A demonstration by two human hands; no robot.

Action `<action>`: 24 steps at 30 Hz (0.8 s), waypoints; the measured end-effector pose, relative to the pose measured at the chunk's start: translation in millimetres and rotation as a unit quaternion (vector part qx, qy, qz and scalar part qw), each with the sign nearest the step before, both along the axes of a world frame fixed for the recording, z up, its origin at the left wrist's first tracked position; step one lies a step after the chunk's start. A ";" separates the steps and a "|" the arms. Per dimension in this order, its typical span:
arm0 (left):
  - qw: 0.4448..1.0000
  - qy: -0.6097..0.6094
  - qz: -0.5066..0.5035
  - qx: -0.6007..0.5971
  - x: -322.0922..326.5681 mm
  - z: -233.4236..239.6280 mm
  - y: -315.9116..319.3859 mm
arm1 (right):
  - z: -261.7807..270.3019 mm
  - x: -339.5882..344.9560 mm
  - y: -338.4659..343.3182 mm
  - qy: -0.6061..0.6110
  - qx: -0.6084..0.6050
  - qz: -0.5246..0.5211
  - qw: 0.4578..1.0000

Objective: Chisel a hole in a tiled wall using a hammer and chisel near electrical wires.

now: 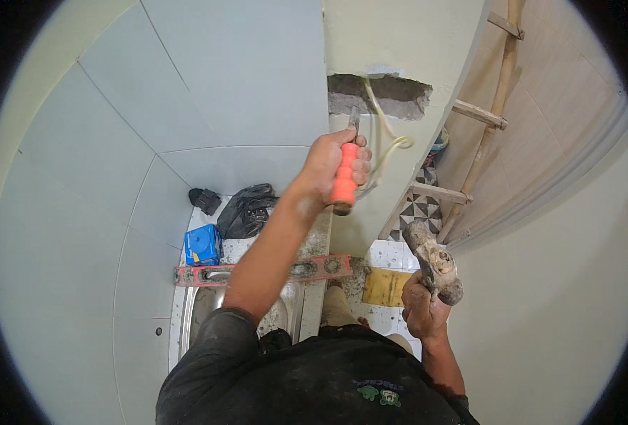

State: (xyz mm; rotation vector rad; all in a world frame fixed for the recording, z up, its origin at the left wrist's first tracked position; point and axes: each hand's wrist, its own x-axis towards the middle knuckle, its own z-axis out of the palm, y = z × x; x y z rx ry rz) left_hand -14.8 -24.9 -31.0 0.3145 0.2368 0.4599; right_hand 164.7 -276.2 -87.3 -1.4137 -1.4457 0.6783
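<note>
My left hand (340, 159) grips the orange handle (345, 178) of a chisel, its steel blade (354, 118) pointing up to the lower edge of a rough slot (380, 98) cut into the painted wall. Whether the tip touches the wall I cannot tell. Out of the slot hangs a pale, looped cable (380, 122), passing just right of my left hand. Lower down on the right, my right hand (425, 308) is closed around a hammer. Its worn, mortar-crusted head (435, 263) points up, and the handle is mostly hidden by my fist.
A red spirit level (322, 267) lies across the steel sink (287, 305). Behind it on the counter are a blue box (203, 244), a black plastic bag (247, 210) and a dark object (205, 201). A wooden ladder (478, 159) leans at right. Debris and a yellow sheet (383, 287) lie on the floor.
</note>
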 end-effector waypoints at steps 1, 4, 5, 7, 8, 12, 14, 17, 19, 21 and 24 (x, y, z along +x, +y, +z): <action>0.997 0.004 0.083 0.005 7.6 2.8 -9.0 | 7.0 -4.0 4.4 0.025 0.013 0.023 0.999; 0.982 -0.016 0.185 -0.018 17.3 4.3 -20.0 | 18.3 -12.4 11.9 0.023 0.052 0.057 0.997; 0.977 -0.037 0.203 -0.045 19.6 5.0 -20.0 | 21.5 -13.3 14.6 -0.001 0.078 0.067 0.995; 0.973 -0.075 0.207 -0.072 24.1 6.4 -20.2 | 32.8 -12.2 22.6 -0.055 0.102 0.074 0.991; 0.967 -0.110 0.209 -0.098 26.7 7.8 -20.4 | 38.9 -11.2 27.4 -0.106 0.127 0.079 0.983; 0.941 -0.191 0.237 -0.149 38.4 19.1 -20.4 | 54.3 -8.5 45.3 -0.118 0.121 0.077 0.983; 0.929 -0.194 0.260 -0.181 39.8 25.8 -17.5 | 70.7 -13.4 49.4 -0.163 0.169 0.063 0.970; 0.934 -0.174 0.267 -0.161 35.4 27.4 -17.2 | 68.1 -12.8 58.2 -0.278 0.277 0.060 0.918; 0.939 -0.181 0.237 -0.173 34.0 25.6 -14.0 | 62.6 -14.2 60.3 -0.241 0.291 0.069 0.923; 0.941 -0.188 0.211 -0.184 34.0 18.9 -7.6 | 67.1 -19.8 71.2 -0.301 0.176 0.048 0.936; 0.946 -0.183 0.220 -0.150 35.5 13.4 0.7 | 73.2 -25.4 68.6 -0.220 0.156 0.050 0.962</action>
